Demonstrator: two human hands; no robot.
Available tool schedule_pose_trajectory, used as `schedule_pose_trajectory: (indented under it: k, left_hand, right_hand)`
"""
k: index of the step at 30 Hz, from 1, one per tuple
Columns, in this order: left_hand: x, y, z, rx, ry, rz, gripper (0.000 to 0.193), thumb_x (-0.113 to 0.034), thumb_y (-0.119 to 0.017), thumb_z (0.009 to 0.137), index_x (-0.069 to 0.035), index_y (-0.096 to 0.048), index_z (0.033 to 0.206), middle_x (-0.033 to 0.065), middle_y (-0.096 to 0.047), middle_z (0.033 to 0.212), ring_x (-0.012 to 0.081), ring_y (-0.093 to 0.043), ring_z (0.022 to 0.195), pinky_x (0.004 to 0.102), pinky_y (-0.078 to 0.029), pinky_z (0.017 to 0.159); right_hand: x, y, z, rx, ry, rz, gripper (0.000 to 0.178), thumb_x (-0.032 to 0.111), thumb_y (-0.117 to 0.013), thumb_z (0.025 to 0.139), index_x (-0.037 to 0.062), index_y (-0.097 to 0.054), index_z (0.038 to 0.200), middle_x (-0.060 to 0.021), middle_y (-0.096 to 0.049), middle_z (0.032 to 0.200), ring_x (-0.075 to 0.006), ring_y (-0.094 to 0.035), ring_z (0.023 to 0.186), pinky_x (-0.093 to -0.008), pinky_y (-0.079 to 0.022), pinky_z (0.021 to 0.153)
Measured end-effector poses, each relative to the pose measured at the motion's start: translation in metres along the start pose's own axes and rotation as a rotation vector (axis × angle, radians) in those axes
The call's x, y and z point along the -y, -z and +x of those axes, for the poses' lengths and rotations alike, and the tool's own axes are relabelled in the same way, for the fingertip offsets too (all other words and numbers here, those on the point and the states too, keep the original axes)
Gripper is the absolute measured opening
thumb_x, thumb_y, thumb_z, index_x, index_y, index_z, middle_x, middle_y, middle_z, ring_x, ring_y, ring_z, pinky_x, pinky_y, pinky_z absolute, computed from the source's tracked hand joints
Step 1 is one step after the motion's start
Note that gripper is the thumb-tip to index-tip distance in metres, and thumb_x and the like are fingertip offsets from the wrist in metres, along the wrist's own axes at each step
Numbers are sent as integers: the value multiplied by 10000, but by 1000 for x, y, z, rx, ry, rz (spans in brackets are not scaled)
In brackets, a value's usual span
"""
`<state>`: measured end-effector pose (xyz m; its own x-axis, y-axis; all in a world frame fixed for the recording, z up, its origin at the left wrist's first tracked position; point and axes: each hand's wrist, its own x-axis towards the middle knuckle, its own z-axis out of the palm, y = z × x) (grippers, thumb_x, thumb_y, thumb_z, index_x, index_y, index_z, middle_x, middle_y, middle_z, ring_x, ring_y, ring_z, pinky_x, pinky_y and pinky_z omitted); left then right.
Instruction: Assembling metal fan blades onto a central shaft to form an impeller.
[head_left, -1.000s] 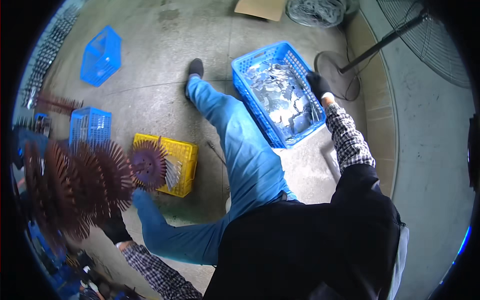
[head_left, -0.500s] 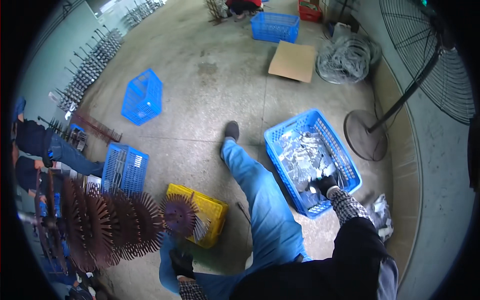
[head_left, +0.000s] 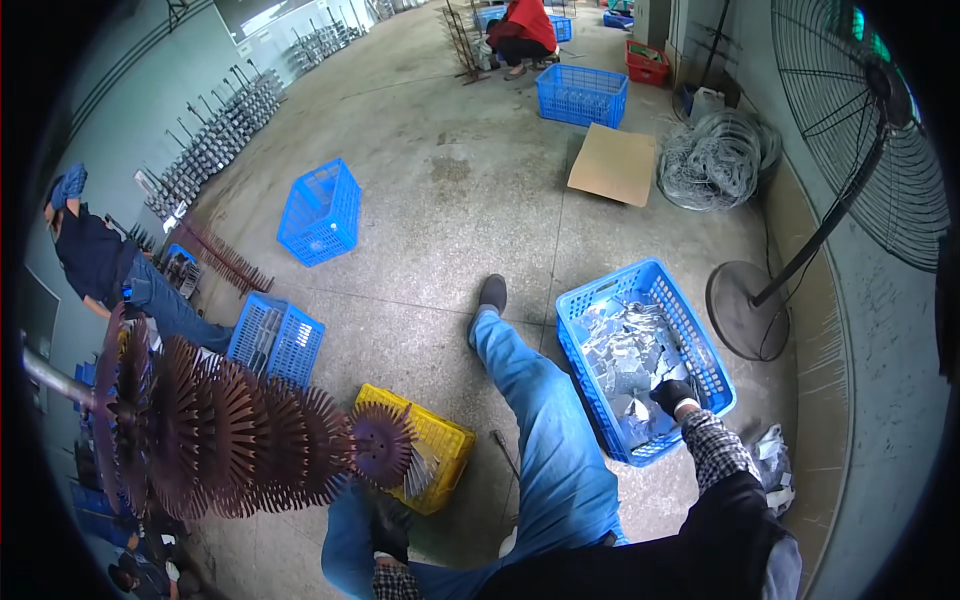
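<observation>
My right hand [head_left: 674, 397], in a black glove, reaches into a blue plastic crate [head_left: 572, 352] at the right. Its fingers look curled in against loose, shiny flat metal pieces [head_left: 628, 345]; whatever they grip is hidden. My left hand [head_left: 391, 532], also in a dark glove, is low by my left thigh, its fingers lost in shadow. Nearest to it is a rack of brown, toothed metal discs [head_left: 235, 430] on a horizontal shaft. Under the rack's right end sits a yellow crate [head_left: 440, 455] with thin metal strips in it.
Left of my outstretched leg stand two more blue crates [head_left: 320, 213] [head_left: 290, 335]. A pedestal fan [head_left: 747, 310] and coiled wire [head_left: 715, 160] line the right wall, near a cardboard sheet [head_left: 612, 165]. One person [head_left: 110, 255] stands at left; another in red [head_left: 527, 28] crouches far off.
The view has tilted up, so the scene sits lower and the far person shows more. My right hand has moved slightly off a shiny piece beside it, still inside the crate.
</observation>
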<state>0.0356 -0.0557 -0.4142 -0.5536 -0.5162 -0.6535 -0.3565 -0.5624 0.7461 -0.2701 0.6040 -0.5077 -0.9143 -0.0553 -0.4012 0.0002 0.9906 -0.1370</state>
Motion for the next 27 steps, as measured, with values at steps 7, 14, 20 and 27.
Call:
schedule_pose_trajectory:
  k: [7, 14, 20, 27]
  left_hand:
    - [14, -7, -23, 190, -124, 231, 387, -272, -480, 1031, -85, -523, 1367, 140, -607, 1227, 231, -636, 861, 356, -537, 781]
    - [-17, -111, -54, 447, -46, 120, 428, -144, -465, 1028, -57, -430, 1446, 103, -609, 1244, 196, -636, 1018, 301, -538, 878]
    - [-82, -189, -69, 642, -221, 91, 449, -209, -373, 1062, -1, -412, 1458, 195, -550, 1336, 218, -612, 1063, 308, -506, 919]
    - [-97, -181, -83, 444, -323, 280, 241, -153, -506, 1036, 0, -659, 1141, 117, -700, 1007, 179, -668, 852, 271, -537, 774]
  right_hand:
    - [36, 85, -10, -306, -287, 776, 340, 380, -672, 879, 63, -759, 966, -126, -733, 952, -290, -657, 764, -368, -539, 743]
    - [213, 170, -56, -685, 843, 451, 269, 142, -577, 982, -8, -676, 1182, -149, -696, 1075, -271, -665, 866, -393, -533, 745]
    - [339, 177, -103, -207, 959, 948, 297, 140, -568, 974, -15, -631, 1219, -156, -690, 1055, -248, -615, 769, -363, -498, 706]
    - [375, 128, -96, 213, 1020, 936, 338, 139, -569, 970, -26, -614, 1261, -141, -693, 1107, -224, -625, 855, -332, -492, 812]
